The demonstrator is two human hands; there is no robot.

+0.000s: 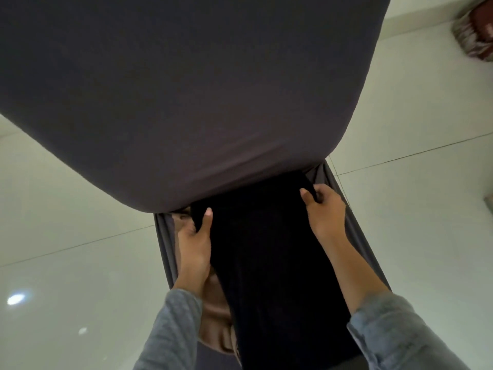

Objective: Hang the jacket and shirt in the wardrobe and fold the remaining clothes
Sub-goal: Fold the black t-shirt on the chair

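Observation:
A black garment hangs down in front of me at the corner of a bed covered by a dark grey sheet. My left hand pinches the garment's upper left edge between thumb and fingers. My right hand grips its upper right corner. The cloth stretches flat between both hands and falls toward my body. A brown fabric shows beside my left wrist, partly hidden behind the black garment. What kind of garment this is cannot be told.
Glossy white floor tiles lie on both sides of the bed corner. A brownish, shiny bundle sits on the floor at the top right. My grey sleeves fill the bottom of the view.

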